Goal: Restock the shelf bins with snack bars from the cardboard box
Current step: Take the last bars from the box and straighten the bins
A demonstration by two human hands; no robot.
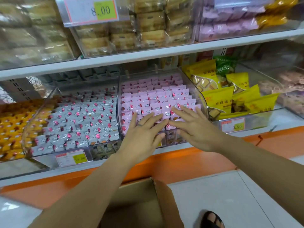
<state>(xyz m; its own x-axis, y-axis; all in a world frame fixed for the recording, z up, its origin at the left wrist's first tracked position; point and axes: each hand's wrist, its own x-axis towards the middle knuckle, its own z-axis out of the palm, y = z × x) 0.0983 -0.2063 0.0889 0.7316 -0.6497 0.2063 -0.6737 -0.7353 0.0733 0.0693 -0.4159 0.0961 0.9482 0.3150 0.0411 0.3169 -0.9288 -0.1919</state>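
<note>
Restocking looks close to done for the middle bin (199, 96); pink snack bars (158, 96) fill it in tight upright rows from the back to the front wall, and both hands are laid over the front rows. Left hand (141, 132) has its fingers (148, 119) straight and spread, flat on the wrappers, gripping nothing; right hand (195, 127) lies the same way, fingers out and pressing lightly, nothing held; the two sets of fingertips nearly meet in the middle. I judge this to be a levelling or tidying press rather than a fresh load.

Cardboard box (166, 199) stands open on the floor below the shelf, between the forearms; the part of its inside that shows is bare cardboard with no bars in view, though the arms hide much of it, so I cannot say it is emptied.

Counts: two hands; one box; five clear bins on this shelf level, holding orange bars (11, 129), white bars (82, 119), the pink ones, yellow packets (230, 99) and, far right, something too blurred to name; three price tags plainly in sight; the bars themselves are too many to count singly. White and pink bins both look full; what is left seems to be little more than squaring the front row.
</note>
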